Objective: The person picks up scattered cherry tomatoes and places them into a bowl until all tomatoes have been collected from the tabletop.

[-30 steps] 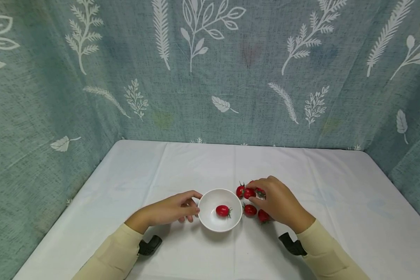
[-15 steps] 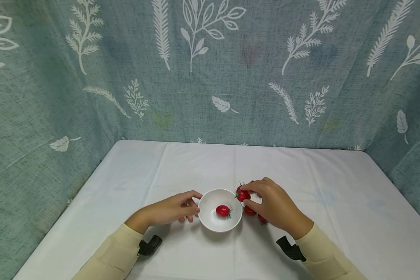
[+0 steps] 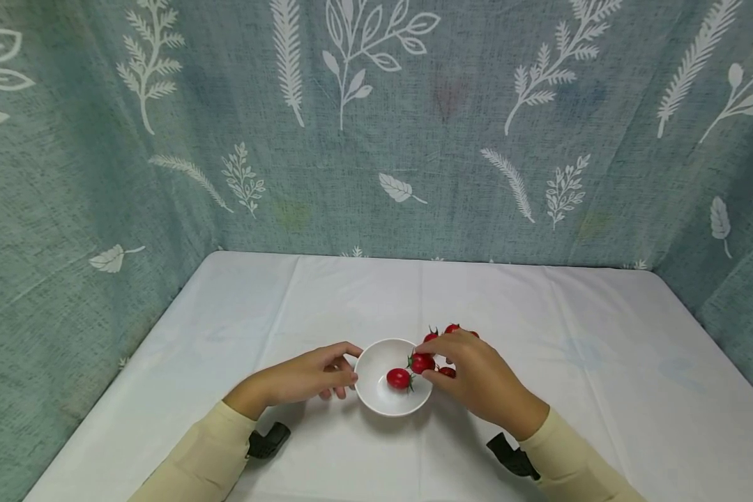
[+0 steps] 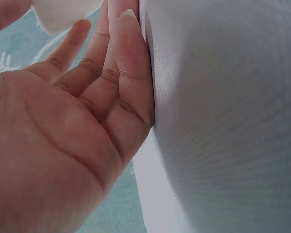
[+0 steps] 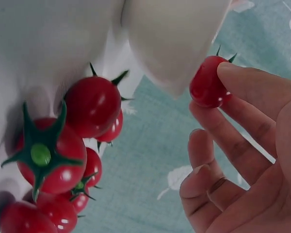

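Plainly, right grip [image 3: 480, 380] pinching glossy tomato [image 3: 422, 362], left grip [image 3: 304, 376] loose against smooth round bowl [image 3: 373, 392]

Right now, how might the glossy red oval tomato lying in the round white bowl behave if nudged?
The red oval tomato would probably roll, given its rounded body. Its shiny skin suggests it could feel slippery. The raised wall of the round white bowl should stop it.

Blue-green, leaf-patterned cloth [image 3: 345, 174] behind and to both sides of a white table [image 3: 527, 307].
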A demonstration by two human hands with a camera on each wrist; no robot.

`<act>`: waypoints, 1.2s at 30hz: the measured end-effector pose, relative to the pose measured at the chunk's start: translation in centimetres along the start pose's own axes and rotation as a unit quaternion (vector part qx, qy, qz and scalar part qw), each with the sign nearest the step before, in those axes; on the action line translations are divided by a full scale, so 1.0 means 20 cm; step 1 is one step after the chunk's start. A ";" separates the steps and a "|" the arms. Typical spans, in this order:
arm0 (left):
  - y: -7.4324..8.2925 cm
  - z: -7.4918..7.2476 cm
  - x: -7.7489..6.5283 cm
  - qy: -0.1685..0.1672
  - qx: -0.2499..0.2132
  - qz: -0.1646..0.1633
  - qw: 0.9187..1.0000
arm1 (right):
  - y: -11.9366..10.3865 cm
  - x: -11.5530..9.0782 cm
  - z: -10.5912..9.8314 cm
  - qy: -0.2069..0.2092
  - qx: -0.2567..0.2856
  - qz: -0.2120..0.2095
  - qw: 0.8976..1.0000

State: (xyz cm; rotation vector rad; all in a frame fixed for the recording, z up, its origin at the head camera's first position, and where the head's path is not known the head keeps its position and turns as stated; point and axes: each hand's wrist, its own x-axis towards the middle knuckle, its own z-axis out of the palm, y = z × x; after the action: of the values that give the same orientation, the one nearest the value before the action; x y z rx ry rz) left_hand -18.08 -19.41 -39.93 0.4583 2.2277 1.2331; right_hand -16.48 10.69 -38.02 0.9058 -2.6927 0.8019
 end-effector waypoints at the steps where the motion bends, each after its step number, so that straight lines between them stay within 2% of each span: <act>1: 0.00 0.00 0.00 -0.001 -0.001 0.000 1.000 | -0.01 0.00 0.01 -0.004 -0.001 0.003 1.000; 10: -0.01 0.00 0.01 -0.005 0.007 -0.002 1.000 | -0.05 0.00 0.05 -0.057 0.003 0.041 0.997; 19: -0.01 0.00 0.01 -0.001 0.006 0.001 1.000 | -0.05 0.02 0.08 -0.061 -0.030 0.041 0.997; 27: -0.02 0.00 0.00 -0.004 0.008 0.001 1.000 | -0.05 0.06 0.11 -0.085 -0.009 0.061 0.994; 36: -0.01 0.00 -0.01 -0.001 0.003 0.006 1.000 | -0.07 0.10 0.14 -0.114 -0.002 0.064 0.991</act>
State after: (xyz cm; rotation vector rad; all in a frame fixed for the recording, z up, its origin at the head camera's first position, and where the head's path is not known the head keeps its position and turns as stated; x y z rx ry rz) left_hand -18.01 -19.70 -40.07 0.4746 2.2310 1.2311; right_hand -17.23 7.30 -39.18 0.8797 -2.9753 0.7591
